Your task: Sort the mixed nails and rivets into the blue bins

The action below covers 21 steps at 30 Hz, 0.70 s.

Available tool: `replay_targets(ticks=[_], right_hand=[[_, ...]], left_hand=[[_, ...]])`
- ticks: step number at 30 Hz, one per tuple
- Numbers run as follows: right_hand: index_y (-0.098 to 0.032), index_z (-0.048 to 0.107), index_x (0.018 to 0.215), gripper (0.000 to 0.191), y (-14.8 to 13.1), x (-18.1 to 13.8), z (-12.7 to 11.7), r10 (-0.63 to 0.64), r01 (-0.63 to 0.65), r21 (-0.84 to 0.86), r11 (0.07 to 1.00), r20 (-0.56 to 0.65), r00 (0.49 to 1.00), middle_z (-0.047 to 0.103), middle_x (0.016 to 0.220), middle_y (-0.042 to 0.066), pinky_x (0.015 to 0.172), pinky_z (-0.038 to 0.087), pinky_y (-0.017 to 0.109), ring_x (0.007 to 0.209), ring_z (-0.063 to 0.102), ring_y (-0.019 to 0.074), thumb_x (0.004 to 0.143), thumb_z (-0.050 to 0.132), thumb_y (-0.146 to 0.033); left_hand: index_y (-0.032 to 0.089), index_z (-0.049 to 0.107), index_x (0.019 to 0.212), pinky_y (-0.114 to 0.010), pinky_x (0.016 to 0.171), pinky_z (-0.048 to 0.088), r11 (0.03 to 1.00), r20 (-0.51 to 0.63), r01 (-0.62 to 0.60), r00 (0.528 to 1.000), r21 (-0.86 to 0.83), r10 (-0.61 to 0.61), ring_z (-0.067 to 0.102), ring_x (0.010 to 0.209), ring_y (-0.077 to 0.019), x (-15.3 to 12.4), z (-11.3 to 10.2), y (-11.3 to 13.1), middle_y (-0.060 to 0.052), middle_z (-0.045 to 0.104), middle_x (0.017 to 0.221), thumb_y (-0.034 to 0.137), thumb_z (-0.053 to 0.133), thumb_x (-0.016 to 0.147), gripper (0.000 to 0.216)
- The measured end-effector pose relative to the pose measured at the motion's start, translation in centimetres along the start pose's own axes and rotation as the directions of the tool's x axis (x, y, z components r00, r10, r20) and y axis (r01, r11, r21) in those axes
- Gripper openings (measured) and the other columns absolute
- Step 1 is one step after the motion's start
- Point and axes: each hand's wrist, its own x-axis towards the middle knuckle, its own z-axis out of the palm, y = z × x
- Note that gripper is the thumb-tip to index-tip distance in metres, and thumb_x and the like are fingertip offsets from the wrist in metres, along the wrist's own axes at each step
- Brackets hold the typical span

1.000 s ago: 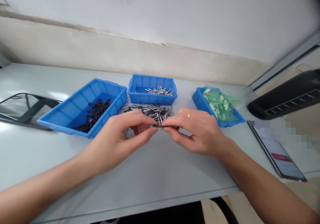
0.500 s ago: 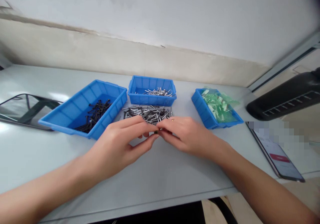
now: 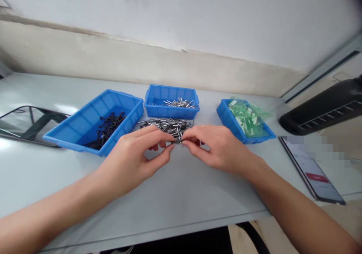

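Observation:
Over the near edge of a mixed pile of thin black and silver pins (image 3: 166, 124), like rivets or nails, both my hands meet with the fingertips close together. My left hand (image 3: 140, 154) is closed in a pinch of thumb and forefinger. Opposite it, my right hand (image 3: 219, 146) pinches too, a small gap away. Whatever sits in either pinch is too small and too covered to name. Behind the pile, a blue bin (image 3: 171, 112) holds silver pins (image 3: 182, 103). Black pins (image 3: 111, 127) lie in the larger blue bin (image 3: 75, 127) at left.
At right stands a blue bin (image 3: 237, 135) with green plastic packets (image 3: 246, 118). Beyond it are a phone (image 3: 313, 174) and a black bottle (image 3: 319, 108). A dark-framed clear tray-like object (image 3: 28, 123) lies far left. A wall (image 3: 164, 63) closes off the table's back.
My fingertips, touching before, have drawn slightly apart, the right hand moving a little to the right. A small dark piece seen between them earlier is hard to make out now. The bins stay put.

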Motion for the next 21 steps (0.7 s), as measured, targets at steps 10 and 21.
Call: replay_targets(ticks=[10,21], right_hand=[[-0.018,0.061,0.095,0.015,-0.11,-0.02,0.8,-0.214,0.215,-0.01,0.977,-0.118,0.97,0.07,0.078,-0.001,0.065,0.045,0.024,0.067,0.061,0.0107,0.096,0.046,-0.021],[-0.018,0.06,0.091,0.014,-0.16,0.07,0.49,-0.254,0.248,-0.055,0.967,-0.139,0.957,0.069,0.076,-0.002,0.063,0.043,0.023,0.064,0.059,0.01,0.095,0.047,-0.019]], left_hand=[[0.02,0.068,0.088,-0.019,0.054,0.041,0.998,0.147,-0.041,0.988,-0.039,0.046,0.053,0.06,-0.0095,0.25,0.26,0.02,0.001,0.059,0.07,0.025,0.051,0.088,0.018],[0.022,0.066,0.082,-0.018,0.052,0.04,0.989,0.205,0.04,0.979,-0.145,-0.01,0.053,0.057,-0.0087,0.45,0.03,-0.15,0.004,0.058,0.065,0.031,0.054,0.089,0.017]])
